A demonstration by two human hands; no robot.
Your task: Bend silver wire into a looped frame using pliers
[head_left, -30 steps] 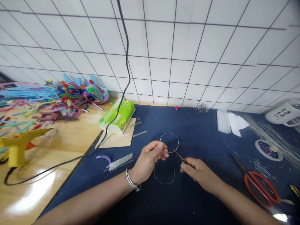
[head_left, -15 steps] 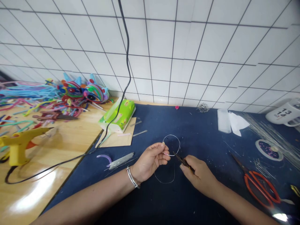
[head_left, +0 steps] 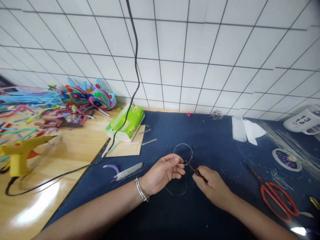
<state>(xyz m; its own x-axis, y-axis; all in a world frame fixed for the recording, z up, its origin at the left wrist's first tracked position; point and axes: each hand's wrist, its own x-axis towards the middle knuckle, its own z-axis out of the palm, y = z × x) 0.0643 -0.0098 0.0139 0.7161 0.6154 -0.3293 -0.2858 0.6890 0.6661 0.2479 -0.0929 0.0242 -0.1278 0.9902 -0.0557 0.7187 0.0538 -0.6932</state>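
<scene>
Between the thumb and fingers of my left hand (head_left: 166, 171) is pinched a thin wire loop (head_left: 192, 152), roughly round and held above the dark blue mat. My right hand (head_left: 213, 186) is wrapped round the handles of small dark pliers (head_left: 196, 171). The pliers' tip meets the lower right of the loop, close to my left fingertips; whether the jaws are clamped on the wire is too small to tell. Below my hands, a second thin wire ring (head_left: 176, 194) lies on the mat, its upper part hidden by my left hand.
Red-handled scissors (head_left: 277, 200) and a round bead dish (head_left: 286, 160) lie to the right, near long wires and a white mug (head_left: 302, 120). At left are a wire bundle (head_left: 129, 171), a tissue pack (head_left: 127, 123), a yellow glue gun (head_left: 22, 153) and a black cord (head_left: 135, 60).
My left hand has shifted slightly right along the wire loop, its fingertips now closer to the pliers. The right hand and pliers have hardly moved.
</scene>
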